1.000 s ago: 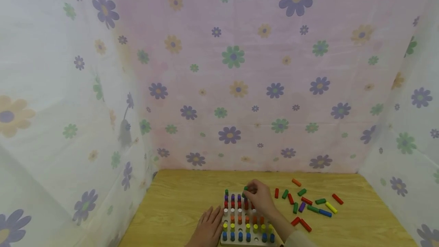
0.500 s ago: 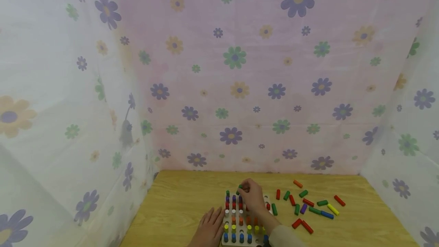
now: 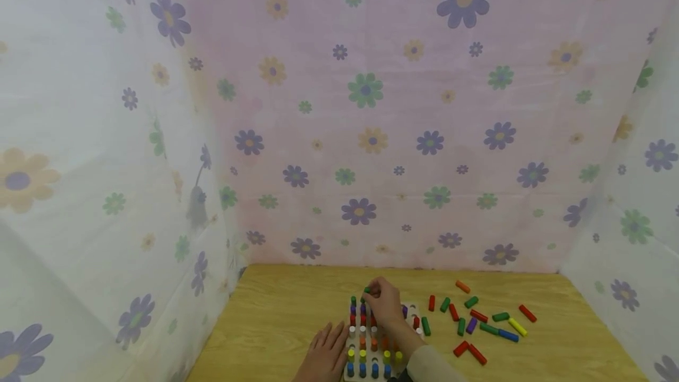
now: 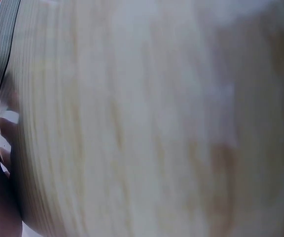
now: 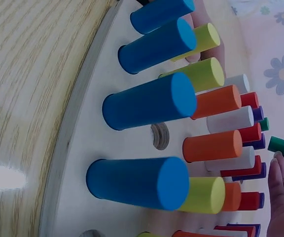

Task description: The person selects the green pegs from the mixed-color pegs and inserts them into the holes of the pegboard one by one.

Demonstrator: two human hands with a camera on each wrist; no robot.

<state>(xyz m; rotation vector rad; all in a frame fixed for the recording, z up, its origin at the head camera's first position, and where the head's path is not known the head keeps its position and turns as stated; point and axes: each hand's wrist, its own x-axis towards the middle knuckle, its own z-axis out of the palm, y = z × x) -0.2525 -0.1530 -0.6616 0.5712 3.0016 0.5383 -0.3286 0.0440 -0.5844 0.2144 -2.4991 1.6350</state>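
A wooden pegboard (image 5: 132, 143) at the table's front holds rows of coloured pegs. Blue pegs (image 5: 147, 103) stand nearest, then yellow, orange, white, red and purple rows; one green peg (image 3: 353, 300) stands at the far left corner. My right hand (image 3: 386, 304) pinches another green peg (image 5: 280, 145) between thumb and fingers, over the back row beside that corner peg. Whether its lower end is in a hole cannot be told. My left hand (image 3: 325, 351) lies with fairly straight fingers along the board's left edge. The right forearm hides part of the board's right side.
Loose pegs lie scattered on the wood-grain table (image 3: 286, 293) right of the board, among them a yellow peg (image 3: 518, 327), a blue peg (image 3: 508, 336), a purple peg (image 3: 471, 325) and several red and green ones. A flowered curtain (image 3: 403, 111) encloses the back and sides.
My right hand has moved left along the back row with the green peg, which now looks more upright. A loose green peg beside the board has come into view. The left hand stays in place.
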